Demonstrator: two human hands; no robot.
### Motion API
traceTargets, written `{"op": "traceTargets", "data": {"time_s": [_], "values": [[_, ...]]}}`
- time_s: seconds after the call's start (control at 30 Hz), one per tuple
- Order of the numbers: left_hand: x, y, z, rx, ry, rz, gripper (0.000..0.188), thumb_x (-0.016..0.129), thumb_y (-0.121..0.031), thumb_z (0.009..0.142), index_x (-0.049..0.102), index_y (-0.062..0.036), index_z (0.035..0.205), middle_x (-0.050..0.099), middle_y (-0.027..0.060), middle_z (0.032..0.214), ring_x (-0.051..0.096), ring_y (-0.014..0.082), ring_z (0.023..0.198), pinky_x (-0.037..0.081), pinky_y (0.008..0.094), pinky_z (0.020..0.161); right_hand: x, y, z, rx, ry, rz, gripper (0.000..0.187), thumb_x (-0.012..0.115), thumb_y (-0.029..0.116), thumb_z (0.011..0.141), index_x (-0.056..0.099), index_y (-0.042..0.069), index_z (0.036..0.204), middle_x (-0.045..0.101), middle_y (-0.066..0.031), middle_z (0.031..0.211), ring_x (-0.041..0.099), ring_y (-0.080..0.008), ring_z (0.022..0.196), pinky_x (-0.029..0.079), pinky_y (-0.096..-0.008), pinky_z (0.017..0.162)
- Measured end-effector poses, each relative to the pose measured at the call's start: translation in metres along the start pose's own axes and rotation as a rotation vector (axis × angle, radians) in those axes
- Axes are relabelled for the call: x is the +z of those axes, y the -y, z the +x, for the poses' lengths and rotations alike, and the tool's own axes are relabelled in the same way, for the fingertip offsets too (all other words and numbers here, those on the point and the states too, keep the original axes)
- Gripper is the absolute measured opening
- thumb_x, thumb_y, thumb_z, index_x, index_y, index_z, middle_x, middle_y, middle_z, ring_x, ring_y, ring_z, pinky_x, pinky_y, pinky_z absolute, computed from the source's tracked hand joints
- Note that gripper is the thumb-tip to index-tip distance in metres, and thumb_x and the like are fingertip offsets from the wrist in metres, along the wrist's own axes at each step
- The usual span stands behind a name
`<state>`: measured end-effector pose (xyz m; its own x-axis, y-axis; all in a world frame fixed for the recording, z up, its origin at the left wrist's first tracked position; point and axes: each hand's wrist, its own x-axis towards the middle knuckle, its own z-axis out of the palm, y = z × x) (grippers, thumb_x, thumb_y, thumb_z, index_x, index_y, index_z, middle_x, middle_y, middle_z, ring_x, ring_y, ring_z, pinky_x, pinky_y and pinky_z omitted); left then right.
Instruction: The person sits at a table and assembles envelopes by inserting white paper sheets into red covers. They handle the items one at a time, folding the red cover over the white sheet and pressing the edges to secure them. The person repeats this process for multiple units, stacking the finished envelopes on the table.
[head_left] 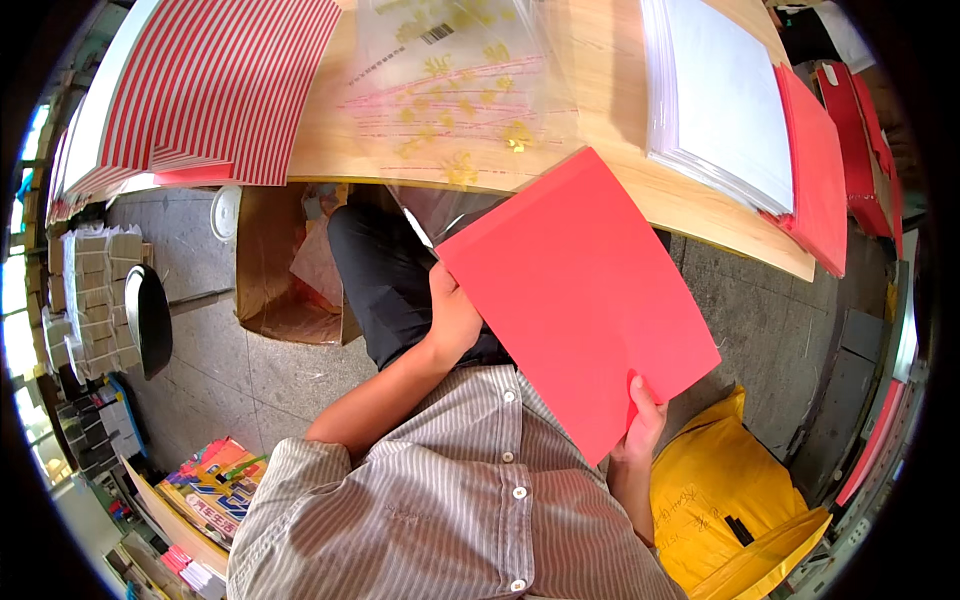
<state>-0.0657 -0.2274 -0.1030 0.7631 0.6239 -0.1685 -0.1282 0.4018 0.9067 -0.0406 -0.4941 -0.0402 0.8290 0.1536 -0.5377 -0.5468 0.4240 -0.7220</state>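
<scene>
A large red paper sheet or folder (585,300) is held tilted above my lap, its far corner over the table's front edge. My left hand (456,315) grips its left edge, with the fingers hidden underneath. At the near right corner my right hand (643,422) pinches it, thumb on top. Whether it is one layer or several, I cannot tell. Beyond it on the table lie clear plastic bags (440,100) with gold print.
The wooden table (610,90) bears a fanned red-and-white stack (225,85) at left. A white paper stack (725,105) and red sheets (815,165) lie at right. Below stand an open cardboard box (270,265) and, to my right, a yellow sack (725,490).
</scene>
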Motion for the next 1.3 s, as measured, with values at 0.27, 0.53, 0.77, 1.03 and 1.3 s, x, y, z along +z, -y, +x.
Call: {"op": "traceTargets", "data": {"time_s": [0.27, 0.53, 0.77, 1.03, 1.3], "values": [[0.009, 0.006, -0.008, 0.006, -0.014, -0.040, 0.012, 0.061, 0.002, 0.096, 0.065, 0.0011, 0.108, 0.068, 0.0011, 0.098, 0.065, 0.0097, 0.084, 0.054, 0.0247, 0.068, 0.012, 0.002, -0.001, -0.037, 0.038, -0.043, 0.037, 0.061, 0.007, 0.095, 0.056, 0.001, 0.131, 0.064, -0.0116, 0.122, 0.065, -0.0250, 0.109, 0.055, -0.0394, 0.092], [0.020, 0.026, -0.005, -0.026, -0.137, -0.208, 0.015, 0.059, -0.002, 0.098, 0.064, 0.0022, 0.112, 0.068, 0.0046, 0.099, 0.066, 0.0135, 0.083, 0.056, 0.0283, 0.069, 0.039, 0.005, -0.009, 0.025, 0.049, 0.023, 0.037, 0.062, 0.002, 0.093, 0.055, 0.000, 0.129, 0.063, -0.0128, 0.123, 0.065, -0.0252, 0.111, 0.054, -0.0412, 0.094], [0.054, 0.052, 0.004, -0.245, -0.120, -0.413, 0.016, 0.059, -0.003, 0.098, 0.064, 0.0022, 0.112, 0.068, 0.0053, 0.100, 0.066, 0.0144, 0.084, 0.057, 0.0289, 0.070, 0.035, 0.001, -0.012, 0.037, 0.069, 0.024, 0.037, 0.062, 0.001, 0.094, 0.054, 0.001, 0.130, 0.063, -0.0129, 0.124, 0.065, -0.0253, 0.111, 0.054, -0.0411, 0.093], [0.061, 0.059, 0.009, -0.337, -0.086, -0.482, 0.017, 0.059, -0.004, 0.099, 0.064, 0.0022, 0.114, 0.068, 0.0061, 0.101, 0.067, 0.0154, 0.085, 0.057, 0.0297, 0.071, 0.035, 0.007, -0.015, 0.016, 0.039, 0.046, 0.035, 0.061, 0.000, 0.093, 0.056, 0.001, 0.128, 0.065, -0.0126, 0.122, 0.065, -0.0246, 0.110, 0.054, -0.0406, 0.093], [0.058, 0.058, 0.009, -0.386, -0.062, -0.511, 0.018, 0.059, -0.005, 0.099, 0.064, 0.0023, 0.115, 0.068, 0.0070, 0.102, 0.067, 0.0164, 0.086, 0.058, 0.0305, 0.072, 0.027, 0.013, -0.023, 0.024, 0.045, 0.031, 0.038, 0.062, 0.003, 0.093, 0.055, 0.002, 0.131, 0.064, -0.0119, 0.122, 0.064, -0.0244, 0.111, 0.054, -0.0403, 0.094]]}}
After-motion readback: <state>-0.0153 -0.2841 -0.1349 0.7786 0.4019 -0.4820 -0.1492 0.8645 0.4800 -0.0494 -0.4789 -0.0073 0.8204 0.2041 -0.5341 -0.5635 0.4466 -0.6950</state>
